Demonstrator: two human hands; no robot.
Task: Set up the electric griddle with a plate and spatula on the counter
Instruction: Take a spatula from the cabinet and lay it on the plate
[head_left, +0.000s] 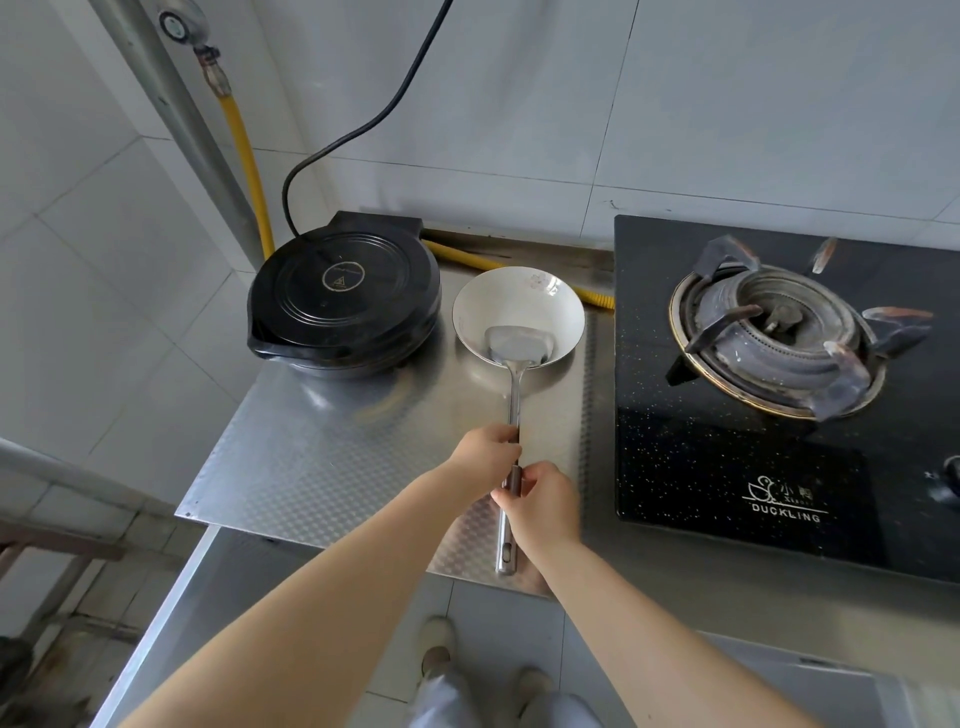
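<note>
Both hands grip spatula (511, 415) handle: left hand (485, 449) above right hand (545, 501), fingers curled round it. Blade rests in plate (519, 301), beside closed griddle (345, 299).

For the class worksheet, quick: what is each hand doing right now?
Left hand: closed, gripping the spatula handle.
Right hand: closed, pinching the same handle lower down.

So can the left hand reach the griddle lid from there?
Probably yes. The bare counter between the left hand and the griddle holds nothing, but that hand grips the spatula and must let go first.
</note>
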